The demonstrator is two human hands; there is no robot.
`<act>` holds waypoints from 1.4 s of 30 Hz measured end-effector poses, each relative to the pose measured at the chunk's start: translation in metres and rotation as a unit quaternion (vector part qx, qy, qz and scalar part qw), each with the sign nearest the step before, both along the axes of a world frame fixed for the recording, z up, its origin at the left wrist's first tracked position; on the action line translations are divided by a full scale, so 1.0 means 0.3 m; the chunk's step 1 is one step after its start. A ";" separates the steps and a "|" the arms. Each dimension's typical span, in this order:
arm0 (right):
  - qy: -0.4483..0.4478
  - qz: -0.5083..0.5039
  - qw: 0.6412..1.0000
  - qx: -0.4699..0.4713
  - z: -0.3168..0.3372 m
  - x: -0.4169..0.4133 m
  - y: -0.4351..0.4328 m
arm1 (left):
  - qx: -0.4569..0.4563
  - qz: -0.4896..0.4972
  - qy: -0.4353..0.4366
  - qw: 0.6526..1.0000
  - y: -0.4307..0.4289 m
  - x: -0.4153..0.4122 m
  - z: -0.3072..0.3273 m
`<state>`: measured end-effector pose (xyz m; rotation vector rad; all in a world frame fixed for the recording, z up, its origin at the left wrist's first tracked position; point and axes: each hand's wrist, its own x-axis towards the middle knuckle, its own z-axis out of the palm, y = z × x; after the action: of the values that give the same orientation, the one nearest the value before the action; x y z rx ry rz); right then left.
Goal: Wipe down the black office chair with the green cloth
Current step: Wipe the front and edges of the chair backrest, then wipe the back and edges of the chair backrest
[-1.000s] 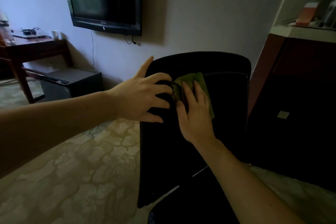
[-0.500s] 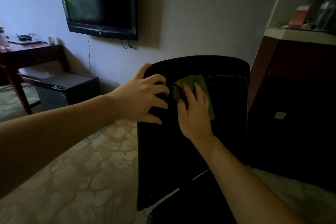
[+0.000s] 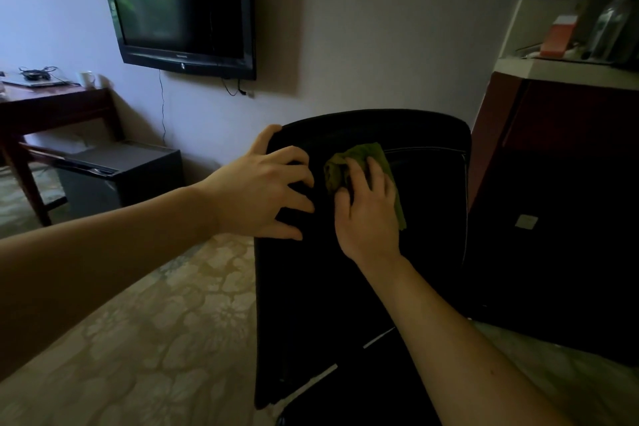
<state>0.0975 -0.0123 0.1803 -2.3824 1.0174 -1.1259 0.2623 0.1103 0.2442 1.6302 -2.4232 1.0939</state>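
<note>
Right hand (image 3: 368,214) unmoved, flat on crumpled green cloth (image 3: 366,155), smooth black chair (image 3: 432,218).

Two bare arms show, uncovered from the wrists back to the picture's edge. The left hand (image 3: 262,190) and the right hand (image 3: 370,214) are bare as well, skin uncovered throughout.

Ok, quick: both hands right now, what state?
Left hand: open, fingers spread, bracing the black office chair.
Right hand: open, fingers laid flat, pressing the green cloth onto the chair's backrest.
</note>
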 end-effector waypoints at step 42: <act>0.133 0.026 0.969 -0.207 0.084 -0.360 -0.603 | 0.013 0.341 0.032 0.939 -0.501 -0.437 -0.040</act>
<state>-0.0104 -0.1933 0.2055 -2.9389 0.8562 -1.1093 0.1312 -0.0401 0.2322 2.5618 -1.8539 1.0244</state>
